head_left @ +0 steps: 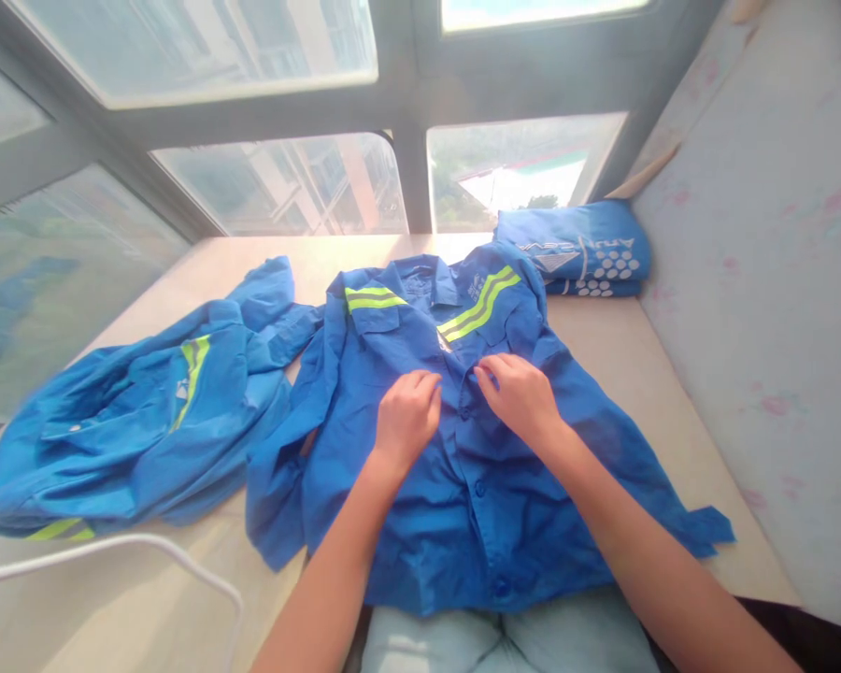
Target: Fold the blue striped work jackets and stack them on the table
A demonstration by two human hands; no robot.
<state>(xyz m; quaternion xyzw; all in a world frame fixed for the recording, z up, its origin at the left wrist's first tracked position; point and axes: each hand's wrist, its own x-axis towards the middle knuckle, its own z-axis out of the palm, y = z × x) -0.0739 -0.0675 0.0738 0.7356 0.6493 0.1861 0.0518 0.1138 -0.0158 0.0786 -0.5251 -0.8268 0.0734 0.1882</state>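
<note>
Blue jacket (427, 472): front up on table (641, 350), under both hands
L hand (407, 413): fingers curled nr placket (489, 537); can't tell if gripping
R hand (520, 397): same, opp. side
Placket: uneven tug cd misalign btns (480, 489)
Sleeve (280, 467): touches 2nd jacket (140, 411), might drag it
Hem (455, 596): nr lap (413, 645), may slip if pulled

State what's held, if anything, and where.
Can't tell: left hand and right hand flank the button placket of the spread-out blue cloth jacket; whether either pinches it is unclear.
</note>
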